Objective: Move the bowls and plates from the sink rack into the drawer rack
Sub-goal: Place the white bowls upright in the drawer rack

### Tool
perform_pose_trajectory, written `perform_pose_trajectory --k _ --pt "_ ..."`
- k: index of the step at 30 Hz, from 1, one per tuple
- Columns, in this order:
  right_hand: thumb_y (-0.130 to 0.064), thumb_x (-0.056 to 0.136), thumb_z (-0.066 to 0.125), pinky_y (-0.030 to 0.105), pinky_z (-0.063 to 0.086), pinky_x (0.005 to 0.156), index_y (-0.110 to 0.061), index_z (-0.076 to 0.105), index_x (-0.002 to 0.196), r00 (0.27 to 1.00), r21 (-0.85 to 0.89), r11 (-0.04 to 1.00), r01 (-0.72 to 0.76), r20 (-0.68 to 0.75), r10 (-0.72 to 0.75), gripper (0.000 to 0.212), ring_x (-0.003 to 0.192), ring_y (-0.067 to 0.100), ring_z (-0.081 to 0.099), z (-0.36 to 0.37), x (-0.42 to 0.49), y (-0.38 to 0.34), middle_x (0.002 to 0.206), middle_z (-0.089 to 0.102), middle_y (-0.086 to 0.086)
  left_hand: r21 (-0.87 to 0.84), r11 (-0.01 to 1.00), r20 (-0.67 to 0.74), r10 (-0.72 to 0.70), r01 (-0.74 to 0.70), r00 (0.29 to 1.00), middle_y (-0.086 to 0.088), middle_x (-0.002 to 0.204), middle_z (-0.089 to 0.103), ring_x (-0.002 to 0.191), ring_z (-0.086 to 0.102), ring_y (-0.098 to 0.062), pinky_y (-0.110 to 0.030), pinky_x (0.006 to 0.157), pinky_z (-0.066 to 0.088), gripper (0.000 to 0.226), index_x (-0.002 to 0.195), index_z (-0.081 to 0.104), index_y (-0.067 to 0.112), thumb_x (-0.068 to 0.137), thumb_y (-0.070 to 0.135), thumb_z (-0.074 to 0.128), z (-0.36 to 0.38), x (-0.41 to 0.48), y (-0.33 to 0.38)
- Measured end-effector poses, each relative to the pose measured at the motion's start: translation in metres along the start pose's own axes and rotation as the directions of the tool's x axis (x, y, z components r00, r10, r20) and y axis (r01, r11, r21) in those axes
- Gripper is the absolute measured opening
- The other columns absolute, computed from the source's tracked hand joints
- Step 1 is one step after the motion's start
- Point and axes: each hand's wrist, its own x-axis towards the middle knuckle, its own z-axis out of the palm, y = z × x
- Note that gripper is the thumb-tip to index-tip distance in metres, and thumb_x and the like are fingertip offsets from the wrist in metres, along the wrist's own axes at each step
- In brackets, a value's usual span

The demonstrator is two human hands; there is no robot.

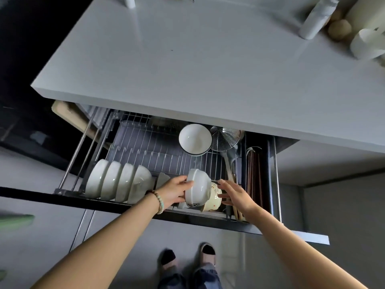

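The wire drawer rack (158, 147) is pulled out below the white countertop. My left hand (175, 191) grips a white bowl (198, 185) on its side at the rack's front, against a cream patterned bowl (213, 197). My right hand (234, 195) hovers with spread fingers just right of the cream bowl, holding nothing. Several white bowls (118, 182) stand on edge in a row at the front left. One white bowl (194, 138) sits upright at the back of the rack. The sink rack is out of view.
A wire skimmer (225, 137) lies at the back right of the drawer, with chopsticks (255, 178) in a side compartment. A bottle (316, 17) and white containers (366, 42) stand on the countertop (187, 69) at the far right. My feet are on the grey floor below.
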Motion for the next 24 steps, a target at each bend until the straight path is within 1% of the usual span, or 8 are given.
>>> perform_pose_trajectory --k 4,8,11,14,17,19,22,24 --pt "-0.042 0.101 0.04 0.025 0.049 0.081 -0.015 0.048 0.134 1.0 -0.002 1.0 -0.009 0.019 0.009 0.044 0.11 0.019 0.059 0.001 0.009 0.005 0.131 0.055 0.005 0.018 0.999 -0.021 -0.032 0.032 0.999 -0.009 0.12 0.058 0.108 0.057 -0.024 -0.036 0.09 0.049 0.031 0.125 0.051 0.011 0.094 0.014 0.051 0.001 0.008 0.003" --pt "-0.042 0.1 0.042 0.027 0.049 0.084 -0.017 0.05 0.132 0.999 -0.005 1.0 -0.004 0.033 0.004 0.041 0.11 0.019 0.059 0.0 0.016 0.008 0.129 0.057 0.005 0.06 0.997 -0.037 -0.044 0.046 0.998 -0.009 0.117 0.055 0.105 0.055 -0.022 -0.028 0.076 0.051 0.033 0.128 0.049 0.006 0.095 0.012 0.05 0.004 0.015 0.007" --pt "-0.043 0.1 0.042 0.026 0.049 0.084 -0.016 0.049 0.134 0.999 -0.036 0.999 -0.001 0.05 0.003 0.044 0.109 0.017 0.058 -0.002 0.021 0.008 0.13 0.056 0.005 0.073 0.996 -0.052 -0.057 0.06 0.997 -0.012 0.122 0.054 0.108 0.053 -0.023 -0.033 0.083 0.049 0.034 0.129 0.048 0.005 0.095 0.011 0.049 0.003 0.019 0.008" --pt "-0.042 0.1 0.042 0.034 0.046 0.098 -0.018 0.049 0.135 0.998 -0.111 0.994 0.004 0.065 0.003 0.044 0.115 0.018 0.055 -0.004 0.026 0.01 0.135 0.055 0.007 0.099 0.993 -0.066 -0.063 0.069 0.996 -0.013 0.126 0.054 0.113 0.053 -0.025 -0.037 0.089 0.048 0.034 0.129 0.048 0.005 0.095 0.012 0.049 0.001 0.023 0.008" --pt "-0.043 0.1 0.042 0.03 0.036 0.104 -0.023 0.049 0.138 0.994 -0.296 0.953 0.058 0.109 -0.027 0.044 0.126 0.014 0.046 -0.006 0.033 0.012 0.143 0.049 0.003 0.119 0.99 -0.069 -0.067 0.075 0.995 -0.014 0.13 0.054 0.119 0.053 -0.028 -0.038 0.09 0.049 0.033 0.127 0.05 0.007 0.095 0.014 0.049 -0.002 0.026 0.009" --pt "-0.047 0.099 0.042 0.033 0.03 0.108 -0.03 0.047 0.139 0.99 -0.396 0.916 0.064 0.141 -0.008 0.044 0.134 0.015 0.039 -0.008 0.039 0.016 0.149 0.041 -0.002 0.107 0.991 -0.064 -0.079 0.086 0.995 -0.013 0.13 0.054 0.119 0.053 -0.027 -0.037 0.088 0.049 0.032 0.127 0.05 0.008 0.095 0.014 0.049 -0.005 0.027 0.009" --pt "-0.049 0.099 0.041 0.038 0.026 0.113 -0.034 0.044 0.141 0.982 -0.435 0.899 0.055 0.185 0.029 0.045 0.14 0.017 0.033 -0.009 0.046 0.022 0.153 0.035 -0.003 0.05 0.994 -0.042 -0.098 0.1 0.994 -0.01 0.129 0.055 0.118 0.054 -0.026 -0.038 0.089 0.049 0.037 0.131 0.046 0.009 0.095 0.015 0.051 -0.013 0.027 0.005" --pt "-0.045 0.1 0.04 0.038 0.024 0.115 -0.036 0.042 0.142 0.978 -0.447 0.892 0.069 0.207 0.028 0.042 0.142 0.017 0.03 -0.01 0.048 0.025 0.154 0.033 -0.004 0.018 0.994 -0.042 -0.11 0.111 0.993 -0.009 0.129 0.055 0.117 0.054 -0.024 -0.039 0.091 0.049 0.038 0.132 0.045 0.011 0.094 0.015 0.051 -0.017 0.027 0.004"
